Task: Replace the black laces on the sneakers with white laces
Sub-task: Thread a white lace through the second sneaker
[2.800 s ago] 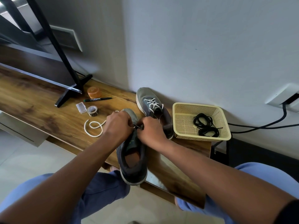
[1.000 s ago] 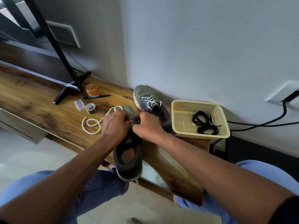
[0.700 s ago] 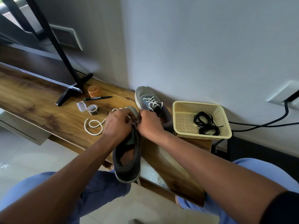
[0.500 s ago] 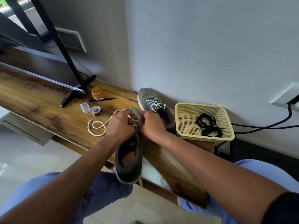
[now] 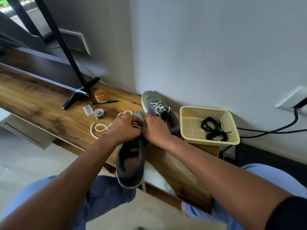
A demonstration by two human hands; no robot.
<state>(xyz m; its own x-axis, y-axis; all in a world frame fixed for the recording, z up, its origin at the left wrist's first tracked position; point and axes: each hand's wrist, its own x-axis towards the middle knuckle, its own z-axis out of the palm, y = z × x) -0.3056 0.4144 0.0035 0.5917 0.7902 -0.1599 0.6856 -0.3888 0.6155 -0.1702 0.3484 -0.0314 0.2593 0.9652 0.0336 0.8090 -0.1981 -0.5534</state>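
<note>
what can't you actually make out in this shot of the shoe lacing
- Head view: eyelets and tongue of the near sneaker, hidden under the left hand and right hand.
- Head view: how far the white lace is threaded, and which fingers pinch it; the hands cover that.
- Head view: print on the marker, too small.
- Head view: count of black laces in the basket, tangled.

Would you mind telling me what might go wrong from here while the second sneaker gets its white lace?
1. The near sneaker juts heel-first past the wooden table edge; if the left hand or right hand lets go, it may tip off.
2. The loose white lace trails toward that edge and, when pulled, could slide off or snag the tape roll.
3. The hands hide the eyelets, so a skipped one might go unnoticed.
</note>
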